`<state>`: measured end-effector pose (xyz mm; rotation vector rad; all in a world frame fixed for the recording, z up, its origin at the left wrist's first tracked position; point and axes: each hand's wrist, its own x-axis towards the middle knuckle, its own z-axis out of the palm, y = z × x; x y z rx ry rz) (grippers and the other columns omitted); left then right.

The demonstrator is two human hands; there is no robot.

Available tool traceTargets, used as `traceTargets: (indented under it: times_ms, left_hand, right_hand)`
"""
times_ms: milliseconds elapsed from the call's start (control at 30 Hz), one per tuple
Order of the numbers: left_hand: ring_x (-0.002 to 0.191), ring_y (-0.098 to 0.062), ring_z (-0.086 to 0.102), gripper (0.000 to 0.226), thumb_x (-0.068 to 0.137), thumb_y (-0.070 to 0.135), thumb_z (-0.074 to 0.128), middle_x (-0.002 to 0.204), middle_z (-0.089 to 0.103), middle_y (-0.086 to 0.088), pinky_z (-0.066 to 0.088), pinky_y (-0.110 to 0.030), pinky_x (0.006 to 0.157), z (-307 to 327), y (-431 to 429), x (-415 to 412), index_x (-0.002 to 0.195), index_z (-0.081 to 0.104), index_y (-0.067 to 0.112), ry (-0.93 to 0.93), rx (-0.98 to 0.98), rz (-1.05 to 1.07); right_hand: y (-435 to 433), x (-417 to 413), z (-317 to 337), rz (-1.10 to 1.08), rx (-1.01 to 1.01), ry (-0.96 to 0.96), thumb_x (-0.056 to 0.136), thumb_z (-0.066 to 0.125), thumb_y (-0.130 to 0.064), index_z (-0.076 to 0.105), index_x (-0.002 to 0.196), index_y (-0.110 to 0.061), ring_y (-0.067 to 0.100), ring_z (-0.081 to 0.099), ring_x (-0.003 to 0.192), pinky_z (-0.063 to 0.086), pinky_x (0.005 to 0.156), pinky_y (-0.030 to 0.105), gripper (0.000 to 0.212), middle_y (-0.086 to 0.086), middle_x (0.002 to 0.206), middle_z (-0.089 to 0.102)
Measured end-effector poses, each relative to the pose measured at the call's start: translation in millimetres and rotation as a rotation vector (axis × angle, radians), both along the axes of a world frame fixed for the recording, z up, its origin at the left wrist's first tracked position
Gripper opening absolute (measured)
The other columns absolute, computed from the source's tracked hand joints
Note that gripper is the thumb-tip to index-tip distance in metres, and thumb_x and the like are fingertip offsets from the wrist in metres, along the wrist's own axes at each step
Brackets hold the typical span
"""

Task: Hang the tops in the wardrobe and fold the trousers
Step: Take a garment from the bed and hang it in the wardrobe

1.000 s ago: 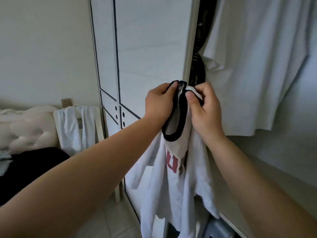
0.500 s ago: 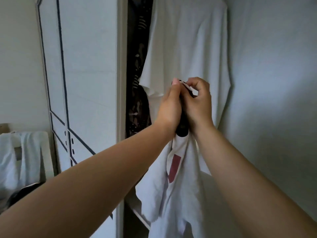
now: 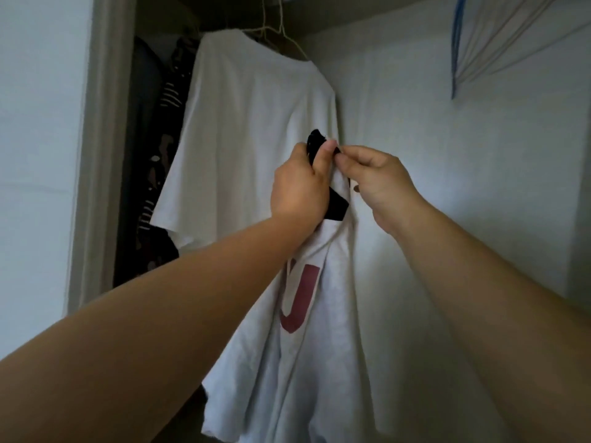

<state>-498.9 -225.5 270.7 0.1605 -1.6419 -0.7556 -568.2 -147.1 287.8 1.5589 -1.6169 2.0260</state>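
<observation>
Head view puts your left grip (image 3: 300, 187) curled tight round the bunched black collar (image 3: 335, 207) of the white top (image 3: 319, 346) with the red print, at centre frame. Your right grip (image 3: 377, 183) pinches that same collar between thumb and forefinger, just beside the left. The top hangs loose below both, in front of the open wardrobe (image 3: 105, 155) and across the lower part of the white T-shirt (image 3: 249, 139) already on a wire hanger (image 3: 287, 39) at upper centre. Whether the two shirts touch, I cannot tell.

No hanger shows inside the top you hold. If there is none, letting go with either grip would likely drop it or leave it dangling from one pinch.

With the collar so bunched, a hanger pushed in could catch only one shoulder, and the top would slide off crooked.

The wire hook is thin and its rail is hidden at the top edge. A tug on overlapping cloth, or a bump from your forearm, could drag the hung T-shirt askew or off.

The dark patterned clothes (image 3: 153, 174) at left crowd the space, so sleeves could snag there.
</observation>
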Motion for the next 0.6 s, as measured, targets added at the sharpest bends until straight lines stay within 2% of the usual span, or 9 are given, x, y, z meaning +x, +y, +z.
traceTargets:
  times_ms: [67,133,233,300,333,433,600]
  left_hand:
    - [0.078,-0.020,0.058,0.040,0.097,0.049,0.039,0.079,0.056,0.001,0.046,-0.033,0.070,14,-4,-16,0.093,0.051,0.011,0.004,-0.005,0.002]
    - [0.081,-0.024,0.059,0.043,0.097,0.049,0.039,0.080,0.056,-0.001,0.047,-0.034,0.071,26,-9,-31,0.094,0.052,0.008,0.018,-0.030,-0.009]
    - [0.076,-0.020,0.058,0.043,0.097,0.049,0.039,0.075,0.053,0.003,0.042,-0.030,0.062,44,-22,-54,0.094,0.051,0.008,0.045,-0.076,-0.033]
    - [0.070,-0.016,0.054,0.040,0.097,0.049,0.039,0.072,0.051,0.007,0.037,-0.026,0.055,57,-31,-69,0.091,0.049,0.011,0.061,-0.083,-0.052]
    - [0.068,-0.014,0.052,0.038,0.097,0.049,0.039,0.071,0.050,0.008,0.035,-0.025,0.053,64,-34,-76,0.089,0.048,0.013,0.066,-0.082,-0.059]
    - [0.068,-0.016,0.049,0.038,0.097,0.049,0.039,0.072,0.050,0.005,0.033,-0.029,0.056,90,-41,-94,0.088,0.046,0.013,0.096,-0.108,-0.055]
    - [0.082,-0.026,0.056,0.043,0.097,0.050,0.037,0.088,0.060,-0.007,0.038,-0.032,0.067,141,-53,-127,0.097,0.051,0.009,0.171,-0.122,-0.061]
  right_hand:
    - [-4,-10,13,-0.078,-0.035,0.014,0.093,0.056,-0.011,0.065,0.116,-0.012,-0.013,0.058,0.071,0.041,0.056,-0.001,0.025,-0.008,0.094,0.065]
    - [-10,-20,26,-0.145,-0.061,0.020,0.092,0.056,-0.008,0.065,0.116,-0.008,-0.011,0.056,0.071,0.041,0.057,-0.001,0.025,-0.005,0.095,0.064]
    - [-18,-33,46,-0.265,-0.103,0.023,0.089,0.060,-0.007,0.065,0.108,-0.005,-0.005,0.056,0.071,0.043,0.060,-0.001,0.019,0.000,0.092,0.063]
    - [-22,-43,60,-0.335,-0.107,0.042,0.087,0.064,-0.009,0.064,0.095,-0.011,-0.002,0.056,0.070,0.043,0.060,0.001,0.008,-0.003,0.084,0.063]
    - [-24,-47,68,-0.366,-0.102,0.059,0.086,0.065,-0.010,0.063,0.088,-0.014,0.000,0.058,0.072,0.044,0.062,0.004,0.004,-0.004,0.080,0.063]
    - [-31,-63,94,-0.449,-0.112,0.122,0.086,0.066,-0.013,0.064,0.072,-0.021,0.011,0.064,0.081,0.049,0.074,0.017,0.016,-0.004,0.079,0.066]
    - [-40,-79,148,-0.648,-0.108,0.261,0.085,0.066,-0.012,0.065,0.064,-0.025,0.018,0.066,0.082,0.053,0.086,0.032,0.025,-0.002,0.075,0.067]
